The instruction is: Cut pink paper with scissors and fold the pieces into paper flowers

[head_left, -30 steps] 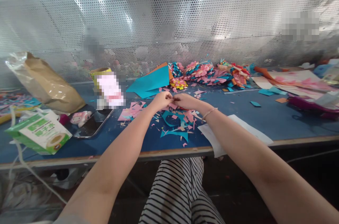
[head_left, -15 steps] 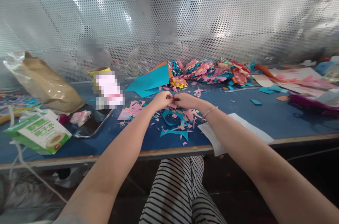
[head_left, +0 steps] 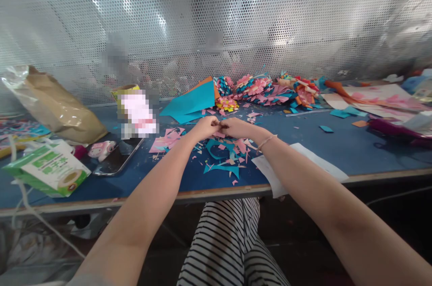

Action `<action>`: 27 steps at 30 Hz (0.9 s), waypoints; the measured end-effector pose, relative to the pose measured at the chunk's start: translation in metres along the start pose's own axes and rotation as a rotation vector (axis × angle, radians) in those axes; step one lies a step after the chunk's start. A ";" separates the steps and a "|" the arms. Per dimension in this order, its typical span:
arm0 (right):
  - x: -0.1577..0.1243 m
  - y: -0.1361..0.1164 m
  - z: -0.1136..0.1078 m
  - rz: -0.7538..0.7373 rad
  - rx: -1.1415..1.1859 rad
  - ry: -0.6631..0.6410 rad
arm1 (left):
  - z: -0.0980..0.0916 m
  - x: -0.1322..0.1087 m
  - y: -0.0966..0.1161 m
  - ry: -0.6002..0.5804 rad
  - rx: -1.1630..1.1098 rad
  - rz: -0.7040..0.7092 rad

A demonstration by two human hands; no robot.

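My left hand (head_left: 207, 127) and my right hand (head_left: 234, 128) meet at the middle of the blue table, fingertips pinched close together. Whatever lies between the fingers is too small and too hidden to name. Pink paper scraps (head_left: 168, 138) spread to the left of my left hand. Below the hands lie blue paper offcuts (head_left: 221, 170) mixed with small pink and pale bits. Just behind them stands a small yellow and pink paper flower (head_left: 227, 104), beside folded blue paper sheets (head_left: 192, 102).
Clusters of paper flowers (head_left: 258, 88) line the back below a perforated metal screen (head_left: 303, 29). At left are a brown bag (head_left: 64, 108), a green and white box (head_left: 50, 171) and a phone (head_left: 118, 158). White paper (head_left: 313, 160) lies under my right forearm.
Both hands stay pinched together in the same place. The view has shifted very slightly; nothing on the table has visibly moved.
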State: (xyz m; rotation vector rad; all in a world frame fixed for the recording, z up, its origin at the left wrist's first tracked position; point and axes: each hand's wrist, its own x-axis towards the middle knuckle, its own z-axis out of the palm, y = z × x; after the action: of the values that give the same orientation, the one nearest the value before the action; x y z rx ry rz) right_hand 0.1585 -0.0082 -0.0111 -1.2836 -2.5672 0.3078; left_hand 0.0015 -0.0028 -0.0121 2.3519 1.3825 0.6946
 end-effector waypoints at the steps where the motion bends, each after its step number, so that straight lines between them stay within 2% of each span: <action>1: 0.000 0.000 0.000 -0.003 0.003 0.001 | 0.000 0.000 0.000 0.002 0.000 0.000; 27: 0.001 0.001 0.002 0.005 -0.032 0.005 | -0.004 -0.005 0.010 -0.005 0.019 -0.026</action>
State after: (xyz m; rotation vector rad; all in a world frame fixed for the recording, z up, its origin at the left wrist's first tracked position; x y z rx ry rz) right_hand 0.1581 -0.0066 -0.0135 -1.3005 -2.5756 0.2648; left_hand 0.0046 -0.0115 -0.0055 2.3449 1.4209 0.6705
